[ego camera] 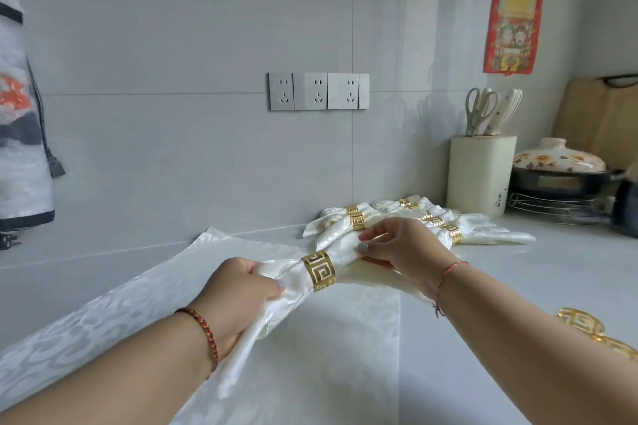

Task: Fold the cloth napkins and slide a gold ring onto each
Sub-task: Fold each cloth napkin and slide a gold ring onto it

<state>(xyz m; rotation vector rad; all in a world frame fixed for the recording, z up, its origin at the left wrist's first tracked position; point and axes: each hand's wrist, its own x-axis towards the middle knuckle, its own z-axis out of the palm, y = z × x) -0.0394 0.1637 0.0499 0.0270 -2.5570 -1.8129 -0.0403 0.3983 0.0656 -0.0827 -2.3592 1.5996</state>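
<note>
Napkin (345, 245) held over counter (552, 272), ring (318, 271) at its middle | left hand (238, 290) fingers curled round one end, right hand (397, 247) pinching the other | risk: uneven pull could slide ring off-centre, loosen folds | hidden: spare rings (587, 324) cut by right forearm; finished pile (431, 221) partly behind right hand.

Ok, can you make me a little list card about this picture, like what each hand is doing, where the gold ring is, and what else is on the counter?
left hand: left hand grips one end of the rolled napkin
right hand: right hand pinches the other end
ring: gold ring sits around the napkin's middle, between the hands
done pile: finished napkins with rings, behind the right hand
spare rings: loose gold rings by the right forearm
flat cloth: unfolded napkin spread on the counter
also there: knife holder, lidded pot
</note>
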